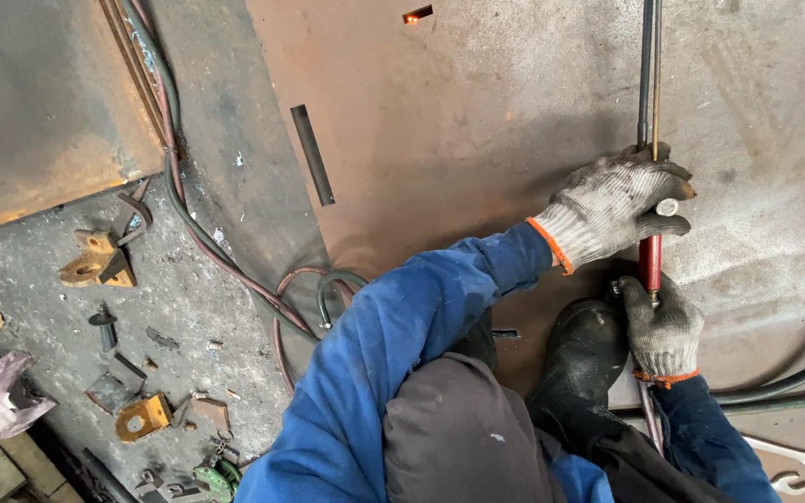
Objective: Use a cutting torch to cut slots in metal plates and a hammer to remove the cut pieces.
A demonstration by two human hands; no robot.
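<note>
Rusty steel plate (477, 112) on littered workshop floor (188, 307), both grips pinching torch (649, 251).

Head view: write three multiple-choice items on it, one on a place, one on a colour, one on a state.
1. Where do the wrenches lie?
A. bottom right, on the steel plate
B. top left
C. on the boot

2. What colour are the glove cuffs?
A. green
B. orange
C. black

3. How is the torch held?
A. left hand alone
B. lying free
C. both hands, the right hand nearer the body

Answers:
1 A, they lie by the hoses at the lower right.
2 B, an orange band rims each wrist.
3 C, both gloves wrap its tube and red handle.
</note>
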